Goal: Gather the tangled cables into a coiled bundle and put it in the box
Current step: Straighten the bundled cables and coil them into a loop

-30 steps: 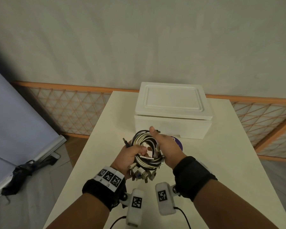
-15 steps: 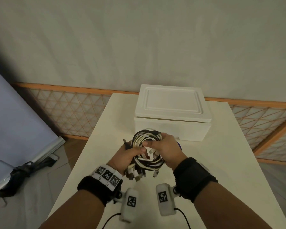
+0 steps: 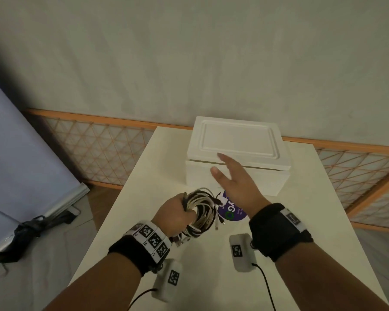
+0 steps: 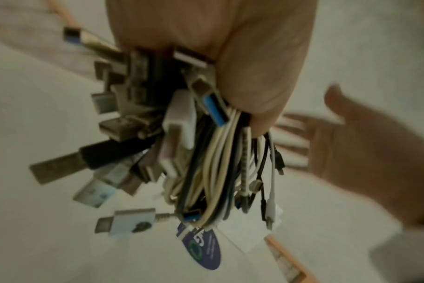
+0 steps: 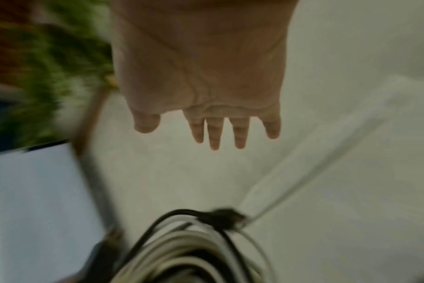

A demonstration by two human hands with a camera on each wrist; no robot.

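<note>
My left hand (image 3: 175,213) grips a coiled bundle of black and white cables (image 3: 201,211) above the near part of the white table (image 3: 301,232). In the left wrist view several USB plugs (image 4: 138,122) stick out below my fist. The white foam box (image 3: 237,153) stands at the table's far end with its lid shut. My right hand (image 3: 230,176) is open, fingers straight, in front of the box's near edge and holding nothing. The right wrist view shows the spread fingers (image 5: 215,132) with the cable bundle (image 5: 189,247) below them.
A round purple sticker (image 3: 233,212) lies on the table between the bundle and the box. An orange lattice fence (image 3: 99,144) runs behind the table. A blue-grey panel (image 3: 20,153) leans at the left, with a dark strap (image 3: 32,227) on the floor.
My right hand has let go of the bundle and moved forward toward the box, fingers now straight. The left hand alone holds the coil, slightly lower and to the left.
</note>
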